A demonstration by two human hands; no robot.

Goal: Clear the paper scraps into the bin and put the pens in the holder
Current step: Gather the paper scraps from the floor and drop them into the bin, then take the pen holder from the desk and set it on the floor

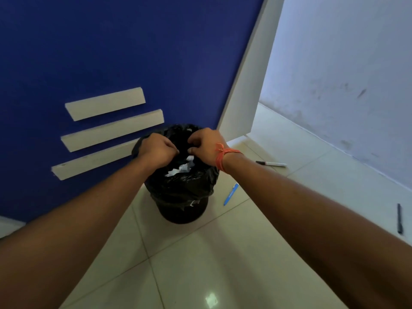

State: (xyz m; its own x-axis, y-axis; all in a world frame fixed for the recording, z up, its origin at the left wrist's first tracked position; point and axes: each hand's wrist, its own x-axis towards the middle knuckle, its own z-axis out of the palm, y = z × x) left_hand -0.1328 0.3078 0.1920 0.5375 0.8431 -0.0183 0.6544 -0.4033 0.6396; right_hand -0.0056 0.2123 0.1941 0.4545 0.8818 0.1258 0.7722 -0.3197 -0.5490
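A black bin lined with a black bag stands on the tiled floor against a blue wall. White paper scraps lie inside it. My left hand and my right hand hover close together over the bin's mouth. Their fingers are curled shut, and I see nothing held in them. A blue pen lies on the floor just right of the bin. Farther back on the right lies a black-and-white marker. A black pen lies near the right edge. No pen holder is in view.
Three white strips are fixed to the blue wall left of the bin. A white door frame and a pale wall close off the back right. Open tiled floor spreads in front of the bin.
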